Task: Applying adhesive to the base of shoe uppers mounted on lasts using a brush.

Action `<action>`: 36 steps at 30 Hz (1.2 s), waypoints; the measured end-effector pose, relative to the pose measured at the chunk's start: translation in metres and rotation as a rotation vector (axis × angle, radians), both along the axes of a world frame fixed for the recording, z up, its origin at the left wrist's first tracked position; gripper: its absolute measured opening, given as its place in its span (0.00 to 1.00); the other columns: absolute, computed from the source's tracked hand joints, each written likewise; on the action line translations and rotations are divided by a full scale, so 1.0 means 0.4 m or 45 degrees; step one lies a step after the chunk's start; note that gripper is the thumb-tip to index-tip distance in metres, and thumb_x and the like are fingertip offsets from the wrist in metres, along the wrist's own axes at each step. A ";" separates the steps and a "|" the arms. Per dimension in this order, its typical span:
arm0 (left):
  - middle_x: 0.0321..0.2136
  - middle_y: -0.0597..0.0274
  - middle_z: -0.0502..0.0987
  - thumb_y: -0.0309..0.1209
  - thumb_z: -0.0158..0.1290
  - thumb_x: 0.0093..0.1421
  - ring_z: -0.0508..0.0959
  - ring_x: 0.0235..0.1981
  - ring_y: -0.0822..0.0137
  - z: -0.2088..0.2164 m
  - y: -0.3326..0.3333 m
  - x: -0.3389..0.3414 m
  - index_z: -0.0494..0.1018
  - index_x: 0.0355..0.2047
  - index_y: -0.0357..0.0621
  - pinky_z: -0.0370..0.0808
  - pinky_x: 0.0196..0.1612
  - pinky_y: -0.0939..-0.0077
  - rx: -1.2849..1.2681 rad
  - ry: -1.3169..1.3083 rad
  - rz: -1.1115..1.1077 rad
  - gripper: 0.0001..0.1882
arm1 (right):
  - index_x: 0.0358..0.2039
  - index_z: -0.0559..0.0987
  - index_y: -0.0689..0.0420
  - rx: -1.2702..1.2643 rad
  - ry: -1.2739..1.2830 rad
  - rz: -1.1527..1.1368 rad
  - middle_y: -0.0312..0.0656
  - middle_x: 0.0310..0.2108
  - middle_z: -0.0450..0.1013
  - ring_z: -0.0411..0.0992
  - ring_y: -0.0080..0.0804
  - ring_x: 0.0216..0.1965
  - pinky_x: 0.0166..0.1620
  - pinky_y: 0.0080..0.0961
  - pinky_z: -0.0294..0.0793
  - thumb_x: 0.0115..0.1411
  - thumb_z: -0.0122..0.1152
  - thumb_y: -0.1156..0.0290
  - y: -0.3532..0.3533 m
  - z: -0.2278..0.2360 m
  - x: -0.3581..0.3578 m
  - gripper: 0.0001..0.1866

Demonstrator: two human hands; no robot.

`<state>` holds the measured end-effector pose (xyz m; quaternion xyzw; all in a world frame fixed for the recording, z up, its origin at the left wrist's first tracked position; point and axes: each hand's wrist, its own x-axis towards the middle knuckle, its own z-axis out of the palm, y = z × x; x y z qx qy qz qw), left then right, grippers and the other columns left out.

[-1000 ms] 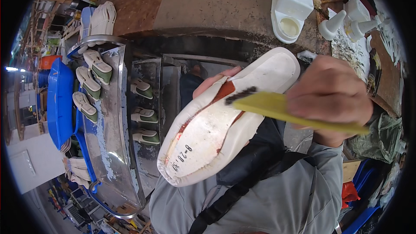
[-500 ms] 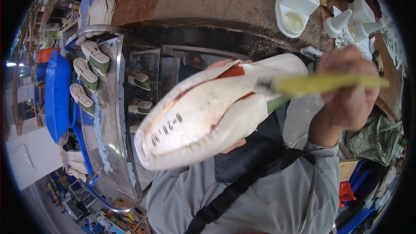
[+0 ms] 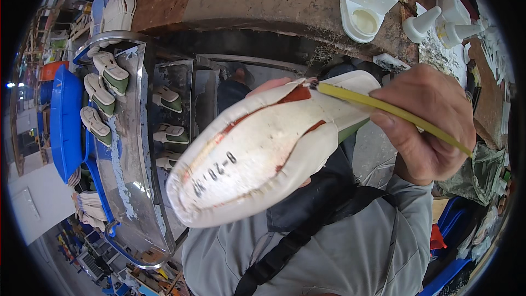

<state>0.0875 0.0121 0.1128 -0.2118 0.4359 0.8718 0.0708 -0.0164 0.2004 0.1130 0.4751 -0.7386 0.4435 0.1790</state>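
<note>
We hold a white shoe [image 3: 241, 156] bottom up in front of our body, its toe toward the lower left and its heel toward the upper right. Our left hand [image 3: 269, 85] grips it from behind; most of that grip is hidden, with a few fingers showing past the far edge. Our right hand [image 3: 430, 126] pinches the yellow handle of a brush [image 3: 397, 115] between thumb and fingers, and the dark bristles meet the far side of the shoe's midsection, at the end of a reddish-brown strip [image 3: 296, 95].

We judge the brushing to be partway along. Around the toe, the pale edge already lies folded over the bottom — at the midsection, it stands open on both sides, with reddish-brown showing in the gaps, so that part looks unfinished. We cannot tell how much is coated. Beyond, a white container [image 3: 371, 1] sits on the surface [image 3: 257, 0].
</note>
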 end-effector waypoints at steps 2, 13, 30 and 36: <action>0.45 0.56 0.71 0.31 0.56 0.52 0.72 0.46 0.71 0.018 0.015 -0.002 0.62 0.52 0.35 0.70 0.47 0.78 0.000 0.087 -0.027 0.28 | 0.23 0.78 0.64 -0.007 0.069 0.007 0.43 0.17 0.72 0.70 0.31 0.18 0.20 0.24 0.65 0.40 0.67 0.67 -0.010 -0.014 0.005 0.13; 0.56 0.40 0.54 0.24 0.55 0.49 0.58 0.56 0.38 -0.309 -0.092 -0.095 0.49 0.54 0.44 0.56 0.56 0.44 -1.433 1.389 -0.027 0.35 | 0.32 0.74 0.68 -1.004 -1.108 0.042 0.48 0.21 0.72 0.66 0.23 0.13 0.17 0.17 0.65 0.55 0.56 0.73 0.035 -0.089 -0.002 0.10; 0.57 0.49 0.52 0.33 0.43 0.58 0.58 0.55 0.32 -0.261 -0.093 -0.126 0.49 0.58 0.58 0.53 0.56 0.34 -1.920 2.058 0.186 0.27 | 0.25 0.77 0.67 -0.484 -0.699 0.309 0.48 0.20 0.73 0.69 0.30 0.20 0.23 0.22 0.67 0.45 0.64 0.73 0.027 -0.066 -0.044 0.10; 0.57 0.50 0.52 0.33 0.44 0.59 0.61 0.53 0.33 -0.238 -0.090 -0.138 0.47 0.58 0.57 0.57 0.55 0.35 -2.106 2.087 0.243 0.29 | 0.22 0.78 0.67 -0.541 -0.760 0.208 0.48 0.19 0.74 0.70 0.31 0.17 0.21 0.21 0.68 0.41 0.66 0.72 0.024 -0.051 -0.048 0.11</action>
